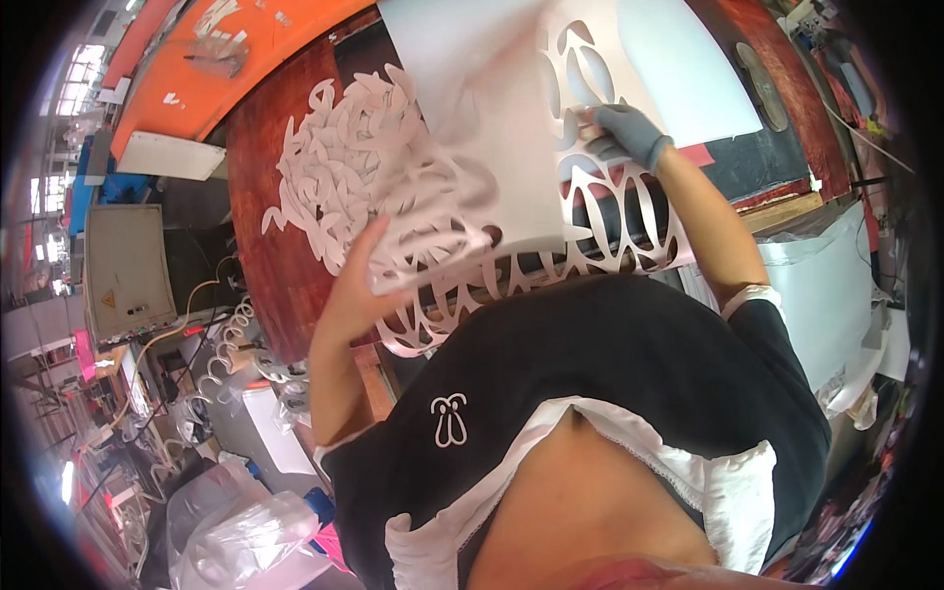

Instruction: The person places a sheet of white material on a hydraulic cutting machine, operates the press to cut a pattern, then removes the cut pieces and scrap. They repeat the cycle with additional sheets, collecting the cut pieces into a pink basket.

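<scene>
A pale, thin sheet with leaf-shaped openings [615, 221] lies across the work surface and hangs curved over its near edge. My right hand [634, 136], in a grey glove with some fingertips bare, is closed on one of its strips at the right. At the sheet's left end is my bare left hand [359, 285], its finger and thumb spread apart against the edge; its other fingers are hidden. Just beyond the left hand is a heap of loose curved pieces [339, 147], pale like the sheet. A plain, smooth part of a sheet [511, 147] lies between my hands.
A reddish-brown table [270, 285] carries the work. White sheet material [678, 69] lies at the far right, near a dark oblong handle-like thing [762, 84]. An orange surface [236, 59] stands at the far left, a grey metal box [128, 265] below it. Clear plastic wrapping [236, 521] lies lower left.
</scene>
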Motion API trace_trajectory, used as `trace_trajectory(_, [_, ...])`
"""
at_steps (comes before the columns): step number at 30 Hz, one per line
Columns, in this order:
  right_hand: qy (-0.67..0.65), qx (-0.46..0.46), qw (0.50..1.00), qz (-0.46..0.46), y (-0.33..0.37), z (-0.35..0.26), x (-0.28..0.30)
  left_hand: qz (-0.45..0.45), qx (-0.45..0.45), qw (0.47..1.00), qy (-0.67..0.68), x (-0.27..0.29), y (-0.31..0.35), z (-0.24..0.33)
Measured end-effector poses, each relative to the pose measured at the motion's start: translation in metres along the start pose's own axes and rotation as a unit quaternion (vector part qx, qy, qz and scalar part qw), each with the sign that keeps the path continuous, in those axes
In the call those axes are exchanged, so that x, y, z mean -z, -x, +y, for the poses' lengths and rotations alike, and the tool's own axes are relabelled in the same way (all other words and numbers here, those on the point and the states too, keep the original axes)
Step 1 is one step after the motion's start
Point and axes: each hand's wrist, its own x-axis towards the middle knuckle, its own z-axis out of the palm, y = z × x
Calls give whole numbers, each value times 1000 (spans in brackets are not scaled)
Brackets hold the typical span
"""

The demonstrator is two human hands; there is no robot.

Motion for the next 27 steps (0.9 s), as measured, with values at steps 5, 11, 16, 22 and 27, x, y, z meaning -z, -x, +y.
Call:
trace_trajectory(5, [5,124,985,121,6,29,38,85,36,946,-311,-39,24,-36])
trace_trajectory(11, [242,265,906,223,19,53,33,303,135,943,9,-30,-7,-90])
trace_trajectory(16, [500,455,736,37,59,83,-47,346,175,921,-38,-3,-15,-105])
trace_trajectory(22, [603,336,723,-8,58,84,-78,163,-63,958,-229,-58,-7,-54])
trace_trajectory(27, [566,268,778,-36,53,81,-78,20,-93,941,-325,-118,4,-39])
